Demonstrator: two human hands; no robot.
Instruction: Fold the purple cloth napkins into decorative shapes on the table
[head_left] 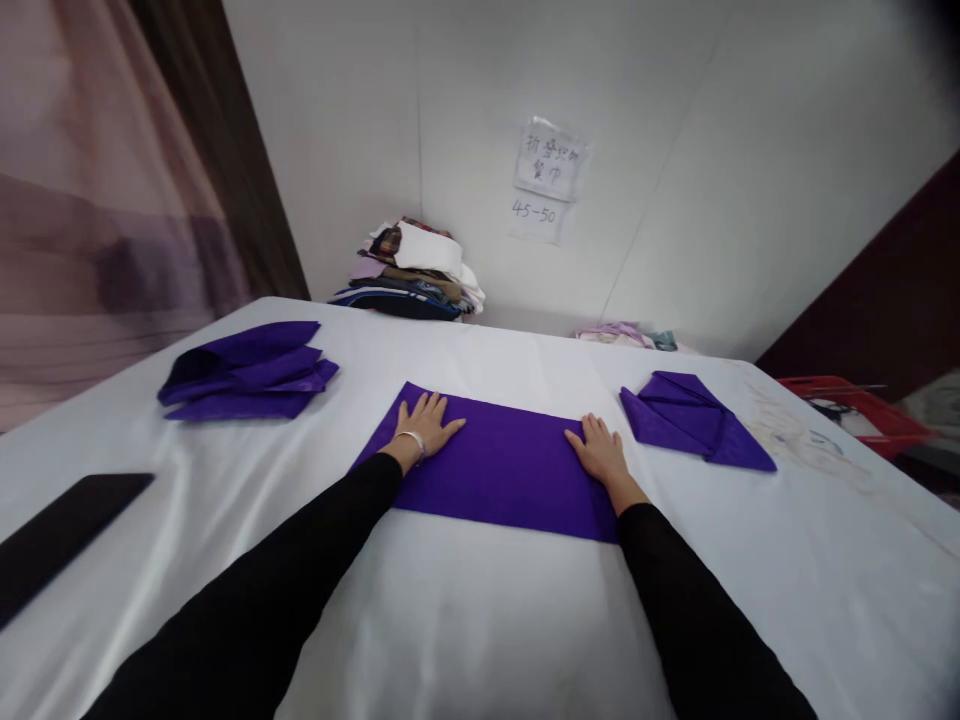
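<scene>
A purple cloth napkin (502,465), folded into a wide rectangle, lies flat in front of me. My left hand (425,425) rests on its left part with the fingers spread, and a bracelet circles that wrist. On the right end of the napkin lies my right hand (600,452), palm down, fingers stretched out near the far edge. To the right sits a folded purple napkin (686,418) with pointed corners. A loose pile of purple napkins (247,372) is at the left.
A white cloth covers the table (465,610). A dark flat panel (67,530) lies at the left edge. Behind the table are stacked clothes (416,270) and more fabric (619,335). Handwritten paper signs (551,160) hang on the wall; a red basket (862,415) stands at right.
</scene>
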